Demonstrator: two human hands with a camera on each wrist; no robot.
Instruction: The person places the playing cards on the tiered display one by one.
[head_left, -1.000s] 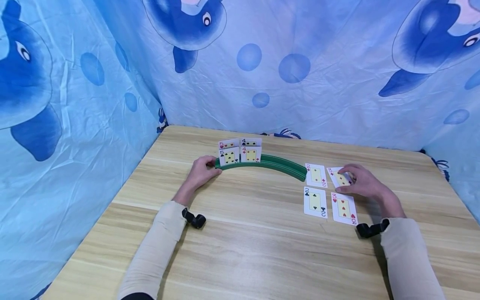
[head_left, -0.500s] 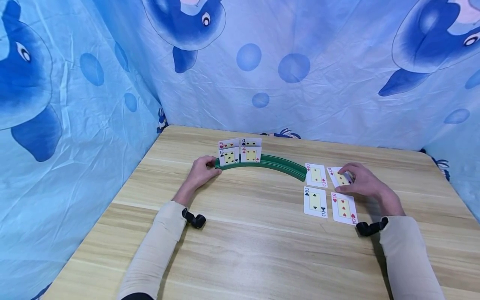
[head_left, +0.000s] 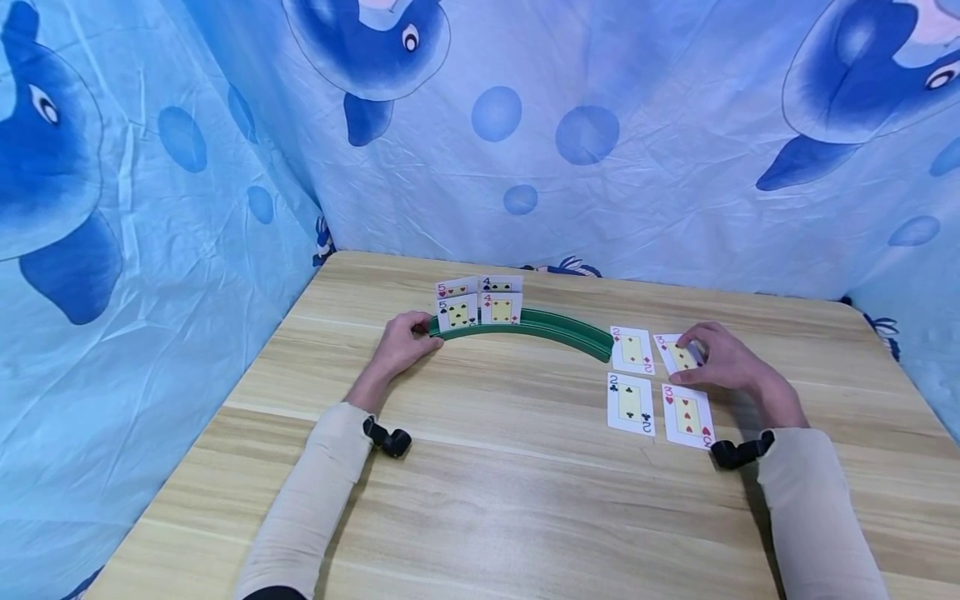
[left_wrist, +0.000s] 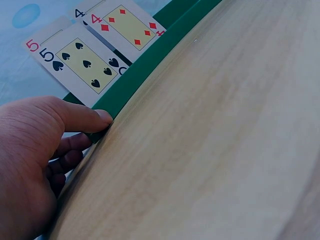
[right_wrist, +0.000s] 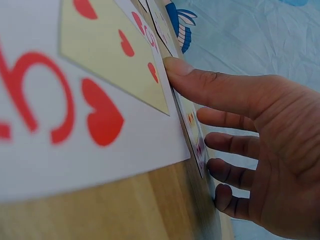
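My left hand (head_left: 402,343) grips the left end of a curved green card holder (head_left: 558,326), thumb on its front face in the left wrist view. Standing in the holder beside that hand are the five of spades (left_wrist: 86,64) and four of diamonds (left_wrist: 125,27), with the five of hearts (head_left: 454,288) and four of spades (head_left: 500,284) behind them. At the right, my right hand (head_left: 723,358) holds the three of diamonds (head_left: 673,352) by its edges, thumb at the near side and fingers at the far side. The card's right part is hidden under the hand.
Flat on the wooden table (head_left: 487,483) lie the two of diamonds (head_left: 632,350) by the holder's right end, the two of clubs (head_left: 630,404) and the three of hearts (head_left: 687,415). A blue dolphin-print cloth (head_left: 450,192) hangs behind and at the sides.
My right hand and forearm have shifted very slightly away from me. The left hand, the holder and the cards stay where they were.
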